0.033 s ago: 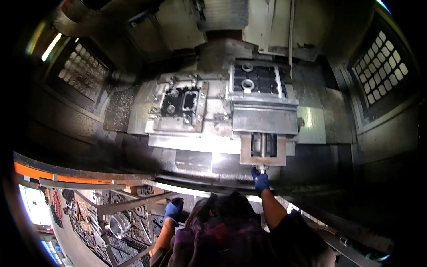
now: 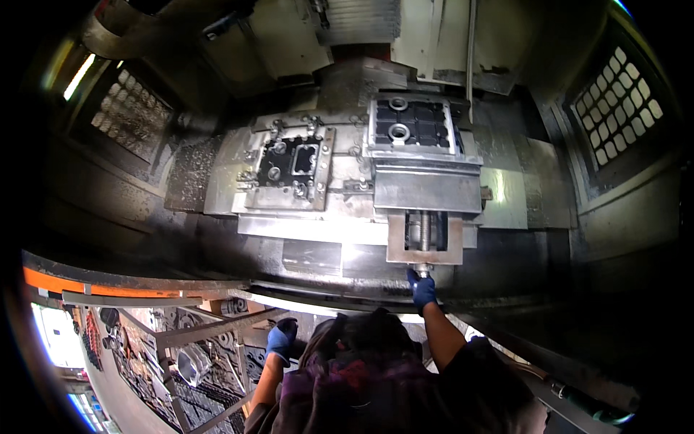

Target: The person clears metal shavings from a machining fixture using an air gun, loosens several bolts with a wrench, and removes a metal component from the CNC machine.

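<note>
Right hand, blue-gloved: fingers closed around the round metal screw end at the front of the smooth grey steel vise. Left hand, blue-gloved, well apart from the vise, fingers curled; cannot tell whether it grips anything. Behind the vise's front block: black rectangular panel, bright-edged, bearing two metal rings. To its left: smaller black plate, clamped.
</note>
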Tool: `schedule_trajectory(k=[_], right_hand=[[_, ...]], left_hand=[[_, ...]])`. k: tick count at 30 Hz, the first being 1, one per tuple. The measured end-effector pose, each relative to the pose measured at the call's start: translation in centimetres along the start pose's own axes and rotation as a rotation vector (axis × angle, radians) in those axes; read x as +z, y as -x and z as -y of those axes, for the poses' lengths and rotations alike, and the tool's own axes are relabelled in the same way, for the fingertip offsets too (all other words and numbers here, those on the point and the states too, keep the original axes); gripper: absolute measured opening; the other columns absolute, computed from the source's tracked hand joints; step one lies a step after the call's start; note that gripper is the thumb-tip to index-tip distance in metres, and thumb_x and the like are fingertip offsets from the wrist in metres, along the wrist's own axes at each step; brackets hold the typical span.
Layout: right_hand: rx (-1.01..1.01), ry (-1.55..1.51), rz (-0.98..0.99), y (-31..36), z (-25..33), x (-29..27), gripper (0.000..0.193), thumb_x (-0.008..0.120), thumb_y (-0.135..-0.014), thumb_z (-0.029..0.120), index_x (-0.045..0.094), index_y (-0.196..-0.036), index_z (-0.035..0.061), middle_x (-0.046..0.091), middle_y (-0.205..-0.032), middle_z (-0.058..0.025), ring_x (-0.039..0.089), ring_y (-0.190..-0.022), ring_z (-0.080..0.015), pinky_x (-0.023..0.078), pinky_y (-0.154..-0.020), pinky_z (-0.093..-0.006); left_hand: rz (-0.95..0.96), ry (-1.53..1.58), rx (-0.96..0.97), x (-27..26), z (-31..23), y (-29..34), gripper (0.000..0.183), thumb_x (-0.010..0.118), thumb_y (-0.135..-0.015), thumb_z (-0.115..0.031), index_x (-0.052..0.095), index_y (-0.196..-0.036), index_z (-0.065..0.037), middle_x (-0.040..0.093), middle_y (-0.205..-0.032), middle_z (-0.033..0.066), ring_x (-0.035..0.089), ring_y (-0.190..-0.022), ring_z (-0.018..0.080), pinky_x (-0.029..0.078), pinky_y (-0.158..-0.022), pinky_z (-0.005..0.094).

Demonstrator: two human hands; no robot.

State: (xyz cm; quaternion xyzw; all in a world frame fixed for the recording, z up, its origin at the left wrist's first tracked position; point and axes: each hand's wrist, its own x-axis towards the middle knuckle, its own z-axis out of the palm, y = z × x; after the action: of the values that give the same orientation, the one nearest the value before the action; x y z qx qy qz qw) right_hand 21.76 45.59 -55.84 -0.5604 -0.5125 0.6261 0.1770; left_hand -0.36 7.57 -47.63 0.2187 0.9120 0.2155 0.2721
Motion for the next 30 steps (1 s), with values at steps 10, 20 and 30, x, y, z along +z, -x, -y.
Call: schedule_trajectory(k=[10, 20, 30], right_hand=[[-0.601, 1.022, 0.261, 4.7, -7.4, -4.4, 0.028, 0.059, -0.086, 0.037, 0.071, -0.091, 0.013, 0.066, -0.08, -0.0194, 0.063, -0.079, -0.0383, 0.05, -0.073, -0.0467], [-0.998, 0.296, 0.713, 14.5, 16.2, 13.8, 0.019, 0.071, -0.078, 0.011, 0.067, -0.096, 0.0065, 0.068, -0.094, -0.0105, 0.066, -0.082, -0.0255, 0.052, -0.076, -0.0314], [-1.396, 0.661, 0.323, 18.4, 24.5, 23.3, 0.048, 0.062, -0.072, 0.003, 0.055, -0.119, -0.0026, 0.056, -0.119, -0.0227, 0.053, -0.113, -0.0405, 0.043, -0.098, -0.0445]], left_hand=[[-0.028, 0.495, -0.274, 2.6, 3.1, 3.5, 0.029, 0.054, -0.09, -0.026, 0.068, -0.086, -0.001, 0.068, -0.073, 0.0086, 0.062, -0.06, 0.0161, 0.048, -0.054, 0.0304], [0.678, 1.162, 0.129, -9.3, -9.8, -6.6, 0.055, 0.054, -0.093, -0.041, 0.054, -0.117, 0.009, 0.063, -0.109, 0.0181, 0.062, -0.097, 0.0223, 0.048, -0.09, 0.032], [0.308, 1.566, 0.101, -23.5, -11.6, -13.5, 0.038, 0.048, -0.096, -0.039, 0.059, -0.098, -0.003, 0.028, -0.054, -0.005, 0.034, -0.05, 0.0085, 0.04, -0.056, 0.0265]])
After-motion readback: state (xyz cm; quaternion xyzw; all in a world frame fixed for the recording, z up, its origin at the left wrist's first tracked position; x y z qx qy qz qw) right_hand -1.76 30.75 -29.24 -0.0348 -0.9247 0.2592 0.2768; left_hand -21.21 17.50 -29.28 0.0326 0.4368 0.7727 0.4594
